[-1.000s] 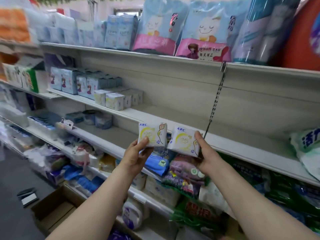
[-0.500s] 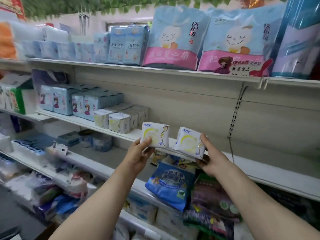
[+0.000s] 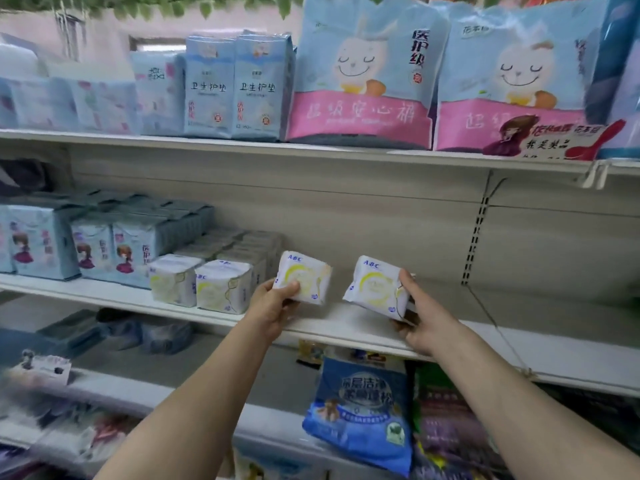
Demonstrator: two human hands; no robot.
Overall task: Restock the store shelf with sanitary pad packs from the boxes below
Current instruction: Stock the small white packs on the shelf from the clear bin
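While both hands were up at the middle shelf (image 3: 346,327), I logged one pack per hand. Left hand (image 3: 273,306) gripped the left pack (image 3: 304,277) from below, thumb curled onto its front face near the bottom edge, fingers hidden behind. Right hand (image 3: 420,318) held the right pack (image 3: 375,287) by its right side, thumb on the front edge; the rest of the fingers wrapped behind, can't see them. Both packs sat just above the shelf board, tilted a bit, over the bare stretch to the right of the stocked row of matching packs (image 3: 221,285). Couldn't tell if either touched the board.

Handling, my read: packs looked light and soft, thin plastic wrap over padded contents, corners rounded and wrapper slightly puckered. One hand carried each w/o visible strain. Film prob. slick, so a pinch at a corner may slide; better to take hold across the short side or under the base, thumb in front, fingers behind, as seen. Not fragile, squeezes w/o harm, but soft sides mean they'll lean unless butted against a neighbour. Next pack should go flush beside the rightmost stocked one, front label outward.
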